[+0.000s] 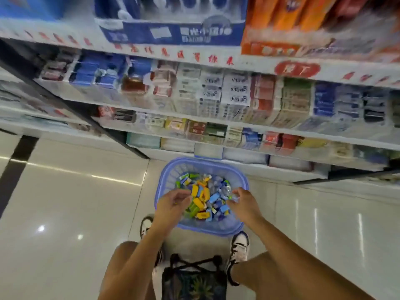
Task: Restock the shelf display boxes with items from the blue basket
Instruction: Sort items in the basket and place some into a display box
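Shelves: white tiered shop shelving, rows of small cartons (print too blurred to read).
Floor: glossy pale tiles.
Basket: blue plastic lattice basket on the floor below the shelving.
Items: small yellow, green and blue packets heaped inside.
Hands: left hand and right hand, fingers curled over the heap; grip unclear.

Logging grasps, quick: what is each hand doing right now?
Left hand: fingers curled over the blue basket; grip cannot be told.
Right hand: curled at the packets; cannot be told.
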The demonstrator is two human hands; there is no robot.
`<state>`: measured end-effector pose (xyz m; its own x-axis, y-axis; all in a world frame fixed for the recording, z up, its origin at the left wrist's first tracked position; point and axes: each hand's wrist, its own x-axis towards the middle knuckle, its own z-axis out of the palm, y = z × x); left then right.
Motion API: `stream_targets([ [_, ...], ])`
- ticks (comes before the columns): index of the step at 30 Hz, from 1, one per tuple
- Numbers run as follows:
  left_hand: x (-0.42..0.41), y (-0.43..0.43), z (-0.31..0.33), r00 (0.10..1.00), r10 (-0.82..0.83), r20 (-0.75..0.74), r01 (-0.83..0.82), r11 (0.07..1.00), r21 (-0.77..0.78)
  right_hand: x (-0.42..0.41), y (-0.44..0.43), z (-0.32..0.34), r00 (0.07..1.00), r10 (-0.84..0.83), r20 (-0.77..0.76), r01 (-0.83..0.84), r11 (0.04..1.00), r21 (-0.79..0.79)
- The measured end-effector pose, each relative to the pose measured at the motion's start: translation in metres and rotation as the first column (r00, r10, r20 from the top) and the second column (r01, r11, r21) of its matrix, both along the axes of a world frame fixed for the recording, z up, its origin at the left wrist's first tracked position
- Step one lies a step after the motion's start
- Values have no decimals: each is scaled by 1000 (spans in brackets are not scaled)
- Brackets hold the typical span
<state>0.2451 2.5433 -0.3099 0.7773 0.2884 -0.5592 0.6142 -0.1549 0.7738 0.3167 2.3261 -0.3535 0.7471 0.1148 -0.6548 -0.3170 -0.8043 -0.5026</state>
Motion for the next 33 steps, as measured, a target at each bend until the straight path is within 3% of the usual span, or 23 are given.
stream_targets([
  [5,40,20,-149,967,-240,-85,245,968,55,15,21,-133,998,-48,-37,45,996,-75],
  [10,69,18,-277,831,-497,-250,546,813,202,33,27,-253,998,-18,-58,7,985,-171],
  [13,83,16,-338,807,-542,-234,587,777,226,37,24,-312,996,-18,-85,4,986,-169],
  [17,101,25,-410,871,-454,-188,491,817,303,35,29,-372,998,44,-33,-49,985,-168],
  [19,107,33,-442,834,-487,-259,551,711,436,34,37,-394,997,81,-9,-81,973,-216],
  [21,108,38,-467,801,-511,-311,594,613,521,31,45,-410,989,145,19,-131,936,-326],
  [28,97,41,-503,818,-468,-335,574,636,516,32,57,-429,975,217,53,-170,874,-455],
  [33,104,41,-510,746,-511,-427,665,535,520,36,57,-435,972,226,69,-167,863,-476],
])
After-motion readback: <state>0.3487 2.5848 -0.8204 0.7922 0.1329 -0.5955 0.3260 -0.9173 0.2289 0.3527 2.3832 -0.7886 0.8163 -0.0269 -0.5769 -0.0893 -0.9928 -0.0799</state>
